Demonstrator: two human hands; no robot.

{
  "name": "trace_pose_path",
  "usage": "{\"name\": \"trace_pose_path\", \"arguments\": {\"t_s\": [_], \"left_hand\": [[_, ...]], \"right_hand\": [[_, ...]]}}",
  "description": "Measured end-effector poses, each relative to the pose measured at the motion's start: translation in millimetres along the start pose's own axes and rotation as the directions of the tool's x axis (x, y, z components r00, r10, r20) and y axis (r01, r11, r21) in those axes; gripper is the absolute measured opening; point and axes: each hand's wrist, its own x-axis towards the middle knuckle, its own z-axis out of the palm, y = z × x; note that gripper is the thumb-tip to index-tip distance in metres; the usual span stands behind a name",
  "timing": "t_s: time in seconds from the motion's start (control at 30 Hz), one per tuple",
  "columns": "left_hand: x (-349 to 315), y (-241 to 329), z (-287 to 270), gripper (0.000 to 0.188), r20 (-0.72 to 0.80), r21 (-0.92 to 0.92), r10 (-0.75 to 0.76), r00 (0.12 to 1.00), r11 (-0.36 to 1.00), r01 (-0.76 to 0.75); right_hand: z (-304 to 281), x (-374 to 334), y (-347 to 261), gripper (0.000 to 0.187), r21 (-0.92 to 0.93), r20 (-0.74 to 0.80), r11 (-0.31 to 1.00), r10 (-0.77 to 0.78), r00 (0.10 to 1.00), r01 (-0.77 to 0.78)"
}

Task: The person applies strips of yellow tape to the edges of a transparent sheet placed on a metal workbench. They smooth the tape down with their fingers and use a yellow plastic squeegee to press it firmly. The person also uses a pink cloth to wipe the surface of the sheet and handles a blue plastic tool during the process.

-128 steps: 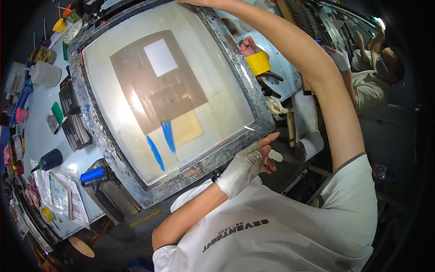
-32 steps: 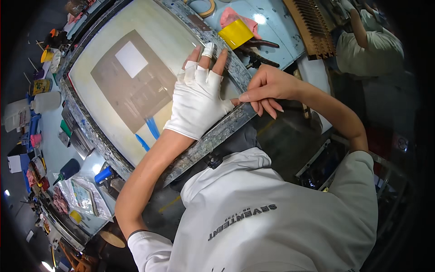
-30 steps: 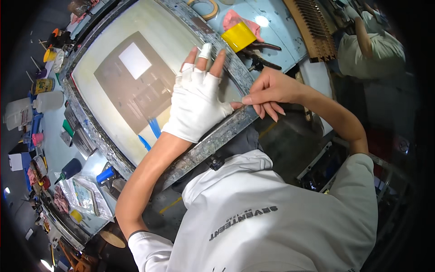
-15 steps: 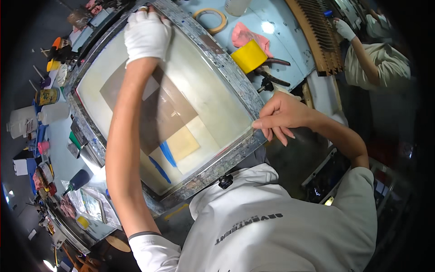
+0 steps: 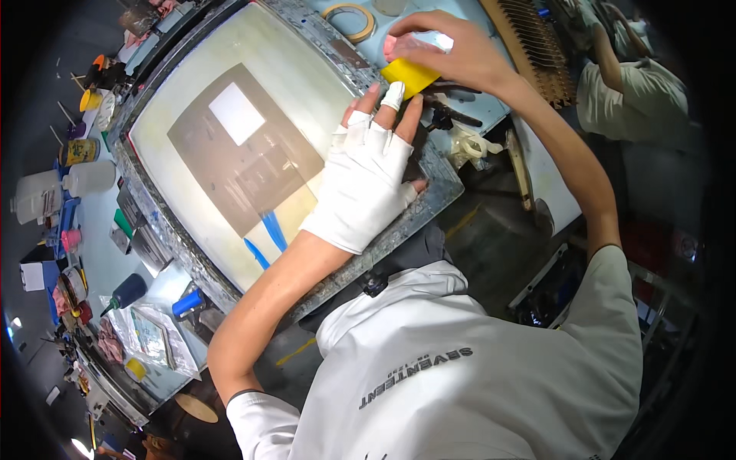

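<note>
My left hand [image 5: 360, 176], in a white glove with bare fingertips, lies spread over the right side of a paint-stained screen-printing frame [image 5: 360, 57]. One of its fingers is wrapped in white. Beyond those fingertips, my bare right hand [image 5: 468, 57] curls its thumb and fingers round a crumpled pink cloth [image 5: 389, 47]. A yellow tape roll [image 5: 410, 77] sits just below the right thumb, close to the left fingertips. The mesh holds a brown rectangle [image 5: 222, 153] with a pale window [image 5: 236, 113], and blue tape strips [image 5: 272, 230] near its lower edge.
A tan tape roll [image 5: 349, 23] and dark-handled pliers [image 5: 456, 111] rest past the frame. Bottles, cans and tools crowd the bench [image 5: 100, 230] on the left. A slotted wooden rack [image 5: 533, 50] stands at upper right, with another person [image 5: 632, 100] beyond it.
My left hand has come from the frame's far edge to its right side and spread flat. My right hand has left the near corner and reached up to the pink cloth.
</note>
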Motion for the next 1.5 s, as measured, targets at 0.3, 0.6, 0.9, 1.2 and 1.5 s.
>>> {"name": "trace_pose_path", "arguments": {"t_s": [0.3,0.6,0.9,1.2,1.5], "left_hand": [[-54,42,-2,0.071,0.287,-0.469,-0.198,0.937,0.824,0.317],[-53,7,-27,0.040,0.257,-0.843,-0.605,0.753,0.241,0.481],[-122,-25,-128,0.019,0.317,-0.901,-0.820,0.476,-0.103,0.422],[-316,-130,-222,0.027,0.247,-0.849,-0.851,0.463,0.040,0.526],[-332,-133,-219,0.031,0.229,-0.816,-0.872,0.433,0.070,0.573]], "right_hand": [[4,31,-2,0.043,-0.198,0.461,0.974,-0.009,0.887,0.113],[-32,9,-97,0.028,0.020,0.543,0.986,-0.152,0.826,0.168],[-32,5,-59,0.022,0.407,0.275,0.906,-0.001,0.961,-0.115],[-8,43,33,0.040,-0.276,0.223,0.931,-0.182,0.958,0.241],[28,83,6,0.049,-0.152,0.293,0.985,0.123,0.948,-0.081]]}}
